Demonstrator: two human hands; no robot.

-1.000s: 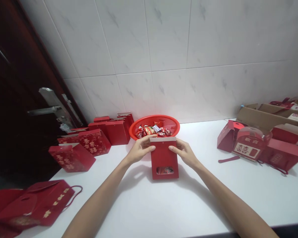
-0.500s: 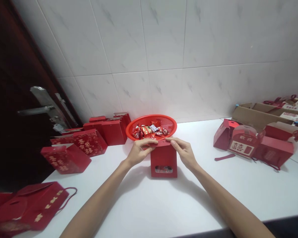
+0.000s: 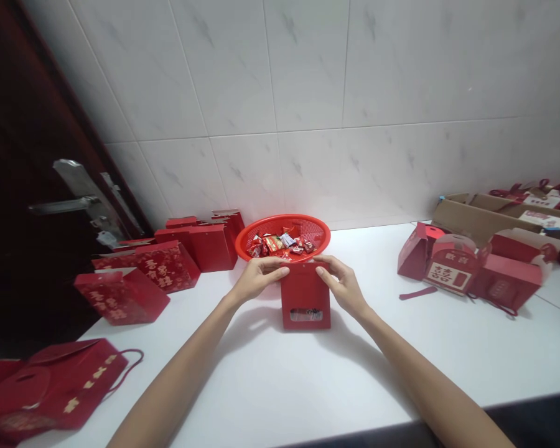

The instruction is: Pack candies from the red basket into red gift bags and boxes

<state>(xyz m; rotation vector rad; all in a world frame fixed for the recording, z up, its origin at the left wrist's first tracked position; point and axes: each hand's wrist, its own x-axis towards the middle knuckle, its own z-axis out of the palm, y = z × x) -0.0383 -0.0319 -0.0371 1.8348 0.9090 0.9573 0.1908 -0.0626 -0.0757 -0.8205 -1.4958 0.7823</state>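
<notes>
A red paper box (image 3: 305,289) with a small clear window near its bottom stands upright on the white table (image 3: 280,386). My left hand (image 3: 260,278) pinches its top left corner between thumb and fingers. At the top right corner, my right hand (image 3: 343,283) grips the box the same way, thumb on the front face. The fingers behind the box are partly hidden. Just behind it sits a red mesh basket (image 3: 320,233) holding several wrapped candies (image 3: 274,243).
Several red boxes (image 3: 161,267) stand at the left, with a corded red bag (image 3: 74,392) nearer. On the right are more red boxes (image 3: 452,264), a dark red strip (image 3: 418,293) and a cardboard tray (image 3: 466,214). A tiled wall (image 3: 308,74) rises behind.
The thumbs have moved from the box's top edge to its front face, a little farther apart. The top now looks flat and upright, its front panel more fully visible.
</notes>
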